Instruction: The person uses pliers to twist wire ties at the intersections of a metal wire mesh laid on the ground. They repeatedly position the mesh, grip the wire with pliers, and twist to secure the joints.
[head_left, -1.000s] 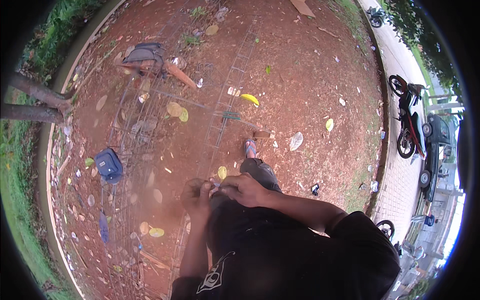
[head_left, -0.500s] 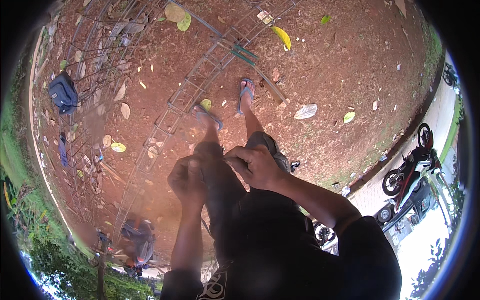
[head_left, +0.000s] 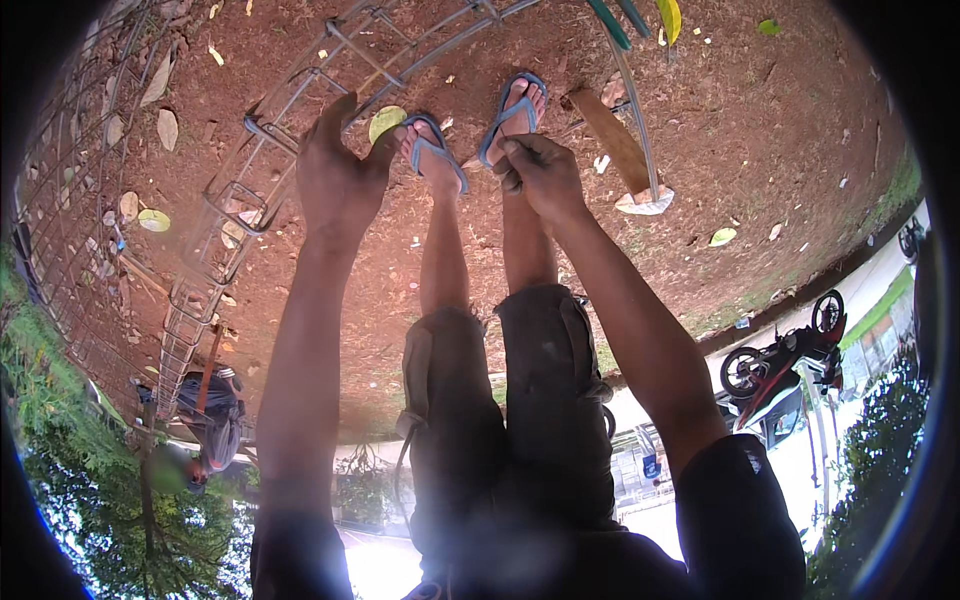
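My left hand point(head_left: 340, 180) is open, thumb and fingers apart, and holds nothing. It reaches over the side of a long rebar cage point(head_left: 262, 128) of thin steel bars and square stirrups; whether it touches the steel I cannot tell. My right hand point(head_left: 543, 178) is closed in a pinch in front of my right foot. Whatever may be between its fingertips is too small or hidden to name. Blue-grey flip-flops point(head_left: 437, 158) are on my feet, beside the cage.
More steel bars point(head_left: 95, 130) lie at the left. A wooden plank point(head_left: 612, 145) and a green-ended metal rod point(head_left: 640, 120) lie right of my feet. Dry leaves litter red soil. Another person point(head_left: 212, 410) bends at the lower left. A motorcycle point(head_left: 780, 360) stands at the right.
Both hands, close together before, have moved forward and apart. My left hand has opened and reached toward the cage; the right stays closed. The view has shifted, bringing feet and cage nearer.
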